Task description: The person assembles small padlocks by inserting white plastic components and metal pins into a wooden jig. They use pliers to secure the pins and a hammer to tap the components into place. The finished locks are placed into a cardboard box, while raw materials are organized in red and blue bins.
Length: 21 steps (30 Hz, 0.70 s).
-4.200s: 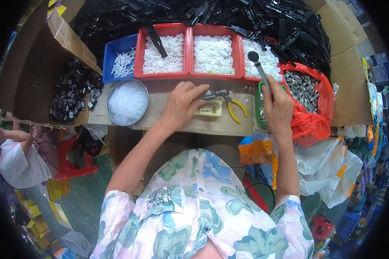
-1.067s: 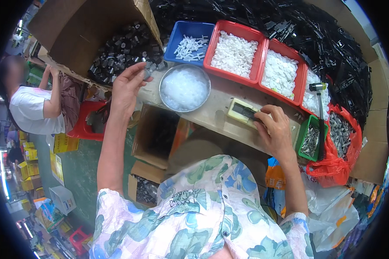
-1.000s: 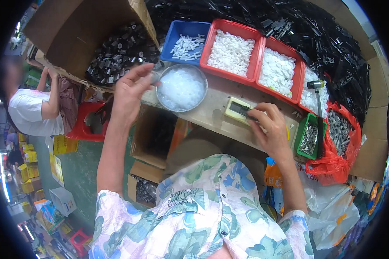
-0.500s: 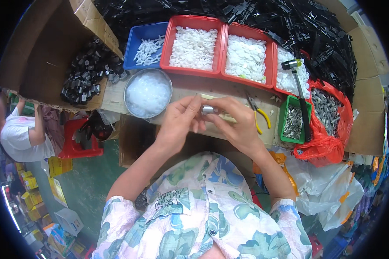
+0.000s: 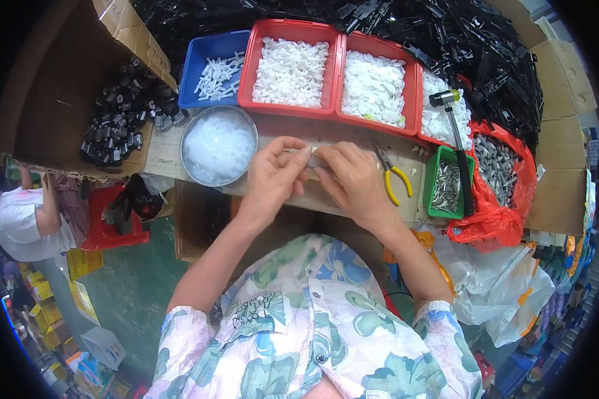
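My left hand (image 5: 274,174) and my right hand (image 5: 354,178) meet over the front of the wooden bench, fingertips pinched close together. Between them is a small silvery cylinder (image 5: 317,161), mostly covered by the fingers of my right hand. A tiny pale bit shows at my left thumb and fingertip; its kind is too small to make out. To the left of my hands stands a round metal bowl (image 5: 252,143) holding a white translucent mass. Just right of my right hand lie pliers (image 5: 397,181) with yellow handles.
Behind the bowl and hands are a blue bin (image 5: 188,75) and red bins (image 5: 336,74) of white plastic parts. At right, a hammer (image 5: 460,133) leans over a green tray (image 5: 434,207) of metal pins, beside a red bag (image 5: 527,174). A cardboard box (image 5: 53,126) holds dark cylinders. Another person (image 5: 30,223) sits at left.
The silvery cylinder was plainly visible between my hands and is now mostly covered. My right fingers have moved in toward my left fingertips. The whole view has shifted slightly.
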Available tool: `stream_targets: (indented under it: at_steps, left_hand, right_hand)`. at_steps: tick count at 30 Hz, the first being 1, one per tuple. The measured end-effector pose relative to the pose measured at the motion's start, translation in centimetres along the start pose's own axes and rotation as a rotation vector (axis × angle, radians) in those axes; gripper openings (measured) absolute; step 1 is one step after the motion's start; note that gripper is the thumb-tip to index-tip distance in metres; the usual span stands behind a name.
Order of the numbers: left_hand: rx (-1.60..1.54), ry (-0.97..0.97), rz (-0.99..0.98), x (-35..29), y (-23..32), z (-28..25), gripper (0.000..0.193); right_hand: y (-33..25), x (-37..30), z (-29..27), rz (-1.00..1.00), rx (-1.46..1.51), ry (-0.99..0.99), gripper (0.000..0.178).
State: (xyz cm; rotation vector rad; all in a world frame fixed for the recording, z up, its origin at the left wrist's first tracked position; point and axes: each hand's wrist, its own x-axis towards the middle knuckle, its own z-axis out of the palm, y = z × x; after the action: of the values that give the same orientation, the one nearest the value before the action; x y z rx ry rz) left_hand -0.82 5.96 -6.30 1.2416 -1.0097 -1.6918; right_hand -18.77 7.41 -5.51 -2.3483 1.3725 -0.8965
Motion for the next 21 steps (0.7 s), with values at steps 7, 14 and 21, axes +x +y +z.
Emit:
stream_targets:
  at_steps: [7,14,21]
  left_hand:
    - [0.077,-0.005,0.065,0.5,-1.3,-0.8,0.024]
    - [0.15,0.009,0.078,0.9,-1.7,-0.8,0.018]
    - [0.189,0.035,0.049,1.2,-1.2,-0.4,0.011]
  right_hand:
    - [0.3,0.6,0.9,0.014,-0.022,-0.01,0.024]
    - [1.0,0.1,1.4,0.01,-0.001,0.024,0.019]
    - [1.0,0.0,1.7,-0.003,-0.024,0.063,0.017]
